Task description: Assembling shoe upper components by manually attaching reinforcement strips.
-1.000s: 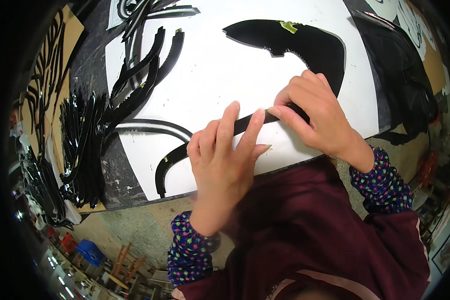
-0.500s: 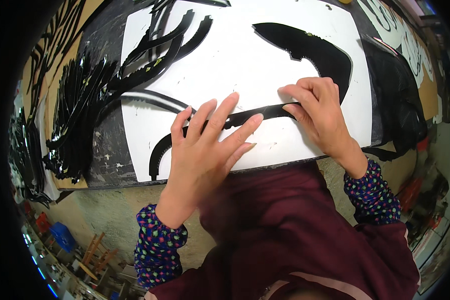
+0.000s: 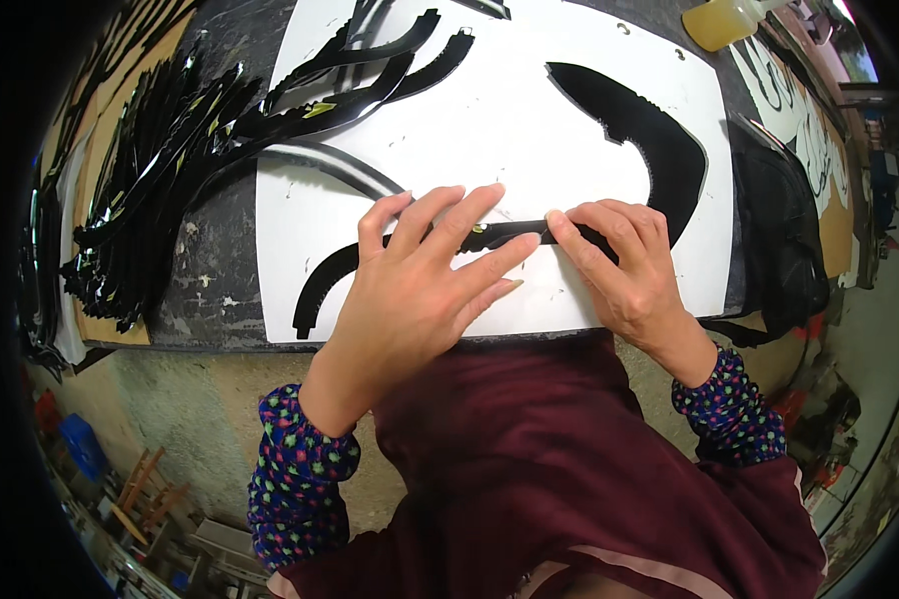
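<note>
A long curved black strip (image 3: 681, 172) lies on a white board (image 3: 509, 130). Its broad, hooked part bends round at the right, and a narrower toothed end curves down at the left; my hands cover stretches between. Across the narrow part rests my left hand (image 3: 420, 260), its fingers spread and thumb stretched toward the right. My right hand (image 3: 624, 265) has thumb and fingers closed together on the strip, close to the left fingertips. A small yellow-green mark shows on the strip between the hands. Beyond my left fingers another curved strip (image 3: 330, 165) reaches onto the board.
Several black curved strips (image 3: 370, 95) overlap the board's far left, beside a thick bundle of strips (image 3: 160, 190) on the dark table (image 3: 220, 265). Black fabric (image 3: 784, 225) hangs at the right edge. A bottle with yellowish liquid (image 3: 714, 25) stands at the far right.
My right hand has moved left along the strip, closer to my left hand. My left hand stays spread on it. The view has shifted, bringing more of the bottle into sight.
</note>
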The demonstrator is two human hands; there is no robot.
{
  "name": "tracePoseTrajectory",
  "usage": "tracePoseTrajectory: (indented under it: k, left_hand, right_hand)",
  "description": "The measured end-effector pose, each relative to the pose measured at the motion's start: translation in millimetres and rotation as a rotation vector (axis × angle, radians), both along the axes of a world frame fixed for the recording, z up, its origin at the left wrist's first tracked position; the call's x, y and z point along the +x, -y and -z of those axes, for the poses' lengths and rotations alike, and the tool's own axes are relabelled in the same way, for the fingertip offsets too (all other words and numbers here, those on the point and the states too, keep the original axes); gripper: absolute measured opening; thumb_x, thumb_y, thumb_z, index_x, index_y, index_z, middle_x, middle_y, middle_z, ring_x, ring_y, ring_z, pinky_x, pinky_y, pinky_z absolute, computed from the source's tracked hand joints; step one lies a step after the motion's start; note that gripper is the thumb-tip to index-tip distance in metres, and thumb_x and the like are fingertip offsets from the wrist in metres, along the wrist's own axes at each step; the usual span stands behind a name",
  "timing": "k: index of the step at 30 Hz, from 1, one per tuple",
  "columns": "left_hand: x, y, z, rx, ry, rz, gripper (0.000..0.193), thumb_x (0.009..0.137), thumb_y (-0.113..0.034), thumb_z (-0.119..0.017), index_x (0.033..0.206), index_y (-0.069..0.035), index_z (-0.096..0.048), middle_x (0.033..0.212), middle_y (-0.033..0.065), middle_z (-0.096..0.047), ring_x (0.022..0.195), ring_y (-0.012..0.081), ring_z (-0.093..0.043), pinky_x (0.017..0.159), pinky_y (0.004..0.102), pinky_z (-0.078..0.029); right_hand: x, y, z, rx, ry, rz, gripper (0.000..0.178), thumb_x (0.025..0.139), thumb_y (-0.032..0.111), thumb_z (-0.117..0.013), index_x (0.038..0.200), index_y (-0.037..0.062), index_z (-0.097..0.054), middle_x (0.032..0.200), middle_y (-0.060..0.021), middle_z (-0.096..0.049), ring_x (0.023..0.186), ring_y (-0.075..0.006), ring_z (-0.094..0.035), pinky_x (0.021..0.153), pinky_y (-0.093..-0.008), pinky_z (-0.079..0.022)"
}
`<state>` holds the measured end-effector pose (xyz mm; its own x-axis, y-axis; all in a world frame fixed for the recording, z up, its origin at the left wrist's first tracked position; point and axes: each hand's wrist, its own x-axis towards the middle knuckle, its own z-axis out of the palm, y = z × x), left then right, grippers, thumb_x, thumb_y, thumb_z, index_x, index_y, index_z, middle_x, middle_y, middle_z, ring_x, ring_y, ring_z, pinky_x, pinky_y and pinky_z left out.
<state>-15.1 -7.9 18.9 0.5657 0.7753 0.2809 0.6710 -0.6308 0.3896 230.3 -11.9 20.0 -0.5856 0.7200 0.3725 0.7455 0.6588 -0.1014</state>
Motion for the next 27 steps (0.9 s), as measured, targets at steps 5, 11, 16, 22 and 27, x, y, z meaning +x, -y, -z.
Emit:
tracePoseTrajectory:
  k: [5,11,16,22,27]
  left_hand:
    - [-16.8,-3.2,5.6,-0.084,0.317,-0.006,0.028,0.086,-0.009,-0.07,0.113,-0.008,-0.072,0.122,0.0101,-0.064,0.11,0.0275,-0.059,0.097,0.0391,-0.042]
    - [-16.5,0.3,-0.8,-0.006,0.365,-0.097,0.02,0.086,-0.003,-0.067,0.106,-0.001,-0.071,0.113,0.0108,-0.067,0.108,0.0275,-0.06,0.094,0.0362,-0.045]
    - [-21.1,1.2,8.1,0.046,0.42,-0.194,0.016,0.084,-0.001,-0.069,0.1,0.0,-0.069,0.108,0.0101,-0.067,0.103,0.0273,-0.061,0.091,0.0368,-0.045]
    - [-19.3,-0.9,6.2,0.109,0.513,-0.261,0.014,0.084,-0.001,-0.069,0.098,0.0,-0.068,0.105,0.0094,-0.067,0.1,0.0273,-0.061,0.088,0.0373,-0.044]
    - [-22.9,-1.4,13.5,0.124,0.497,-0.282,0.011,0.088,-0.004,-0.066,0.097,0.0,-0.068,0.104,0.0103,-0.067,0.1,0.0281,-0.061,0.087,0.038,-0.044]
  right_hand:
    - [1.4,-18.6,-18.1,-0.506,-0.368,0.004,0.027,0.089,0.004,-0.061,0.115,0.0018,-0.066,0.111,-0.0101,-0.061,0.102,-0.0253,-0.06,0.086,-0.0369,-0.047]
    - [-57.1,-59.8,7.7,0.237,-0.006,0.21,0.037,0.09,0.006,-0.058,0.126,0.0013,-0.055,0.125,-0.0146,-0.056,0.118,-0.0311,-0.053,0.098,-0.0432,-0.04]
    - [-59.6,-64.4,21.4,-0.002,0.023,0.118,0.053,0.088,0.004,-0.057,0.139,0.0053,-0.045,0.141,-0.0176,-0.043,0.132,-0.031,-0.041,0.104,-0.0448,-0.033]
    - [-80.8,-65.9,18.8,0.065,-0.015,0.071,0.052,0.087,0.005,-0.053,0.138,0.0021,-0.044,0.138,-0.0177,-0.044,0.13,-0.0324,-0.042,0.1,-0.0469,-0.033]
    - [-63.4,-80.0,27.6,0.059,-0.174,0.135,0.052,0.085,0.007,-0.061,0.134,0.0002,-0.046,0.127,-0.0191,-0.053,0.123,-0.0334,-0.049,0.096,-0.045,-0.037]
